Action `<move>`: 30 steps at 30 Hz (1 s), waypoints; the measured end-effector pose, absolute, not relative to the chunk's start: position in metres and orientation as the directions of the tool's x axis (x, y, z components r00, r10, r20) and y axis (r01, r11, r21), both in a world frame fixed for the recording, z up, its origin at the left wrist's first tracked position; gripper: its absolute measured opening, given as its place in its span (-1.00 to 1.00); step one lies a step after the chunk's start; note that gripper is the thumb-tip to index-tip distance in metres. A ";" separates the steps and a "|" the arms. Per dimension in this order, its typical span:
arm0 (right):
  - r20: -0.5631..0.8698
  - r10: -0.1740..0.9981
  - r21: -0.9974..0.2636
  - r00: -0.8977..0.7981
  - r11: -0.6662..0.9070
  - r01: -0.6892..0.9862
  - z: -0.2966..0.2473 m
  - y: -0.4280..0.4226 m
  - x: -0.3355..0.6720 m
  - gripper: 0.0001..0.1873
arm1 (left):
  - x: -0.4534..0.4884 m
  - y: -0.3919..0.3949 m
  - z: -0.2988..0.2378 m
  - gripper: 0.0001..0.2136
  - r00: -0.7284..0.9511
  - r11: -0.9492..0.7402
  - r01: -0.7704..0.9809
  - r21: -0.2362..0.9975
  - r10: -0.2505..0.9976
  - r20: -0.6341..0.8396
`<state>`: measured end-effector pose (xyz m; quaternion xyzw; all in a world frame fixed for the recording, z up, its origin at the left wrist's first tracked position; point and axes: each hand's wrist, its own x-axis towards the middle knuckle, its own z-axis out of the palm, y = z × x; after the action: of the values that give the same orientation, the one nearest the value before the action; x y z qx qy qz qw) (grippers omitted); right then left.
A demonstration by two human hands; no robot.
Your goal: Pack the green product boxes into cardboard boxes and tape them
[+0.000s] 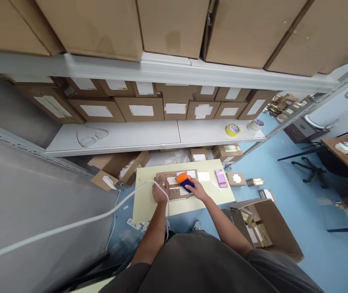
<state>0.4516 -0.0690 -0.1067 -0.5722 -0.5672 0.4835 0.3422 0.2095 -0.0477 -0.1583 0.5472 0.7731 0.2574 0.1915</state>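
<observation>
A flat brown cardboard box [176, 194] with white labels lies on the pale yellow table [149, 207]. A tan strip of tape runs along its middle. My left hand [160, 190] rests on the box's left end, fingers spread over the cardboard. In my right hand [196, 190] is an orange and dark-blue tape dispenser [184, 180], gripped by its blue end and tilted over the right half of the box. A white cable [106, 214] passes in front of my left hand. Right of the box lies a white paper [203, 176], with a pink stack [221, 178] beyond it.
Above the table, a white shelf [137, 134] holds labelled cartons [141, 110], eyeglasses [93, 138] and tape rolls [233, 130]. A large open carton [277, 228] with small boxes stands at right on the blue floor. Another open carton [119, 167] sits at left.
</observation>
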 end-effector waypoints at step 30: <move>-0.179 0.956 -0.981 -0.232 -0.158 0.108 -0.124 -0.080 0.465 -0.36 | 0.220 -0.014 -0.078 -0.50 0.414 0.121 0.314 0.942 0.875 -0.251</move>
<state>0.4647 -0.0800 -0.1239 -0.4982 -0.5340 0.5751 0.3685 0.2198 -0.0140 -0.0778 0.6159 0.4827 0.2448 0.5725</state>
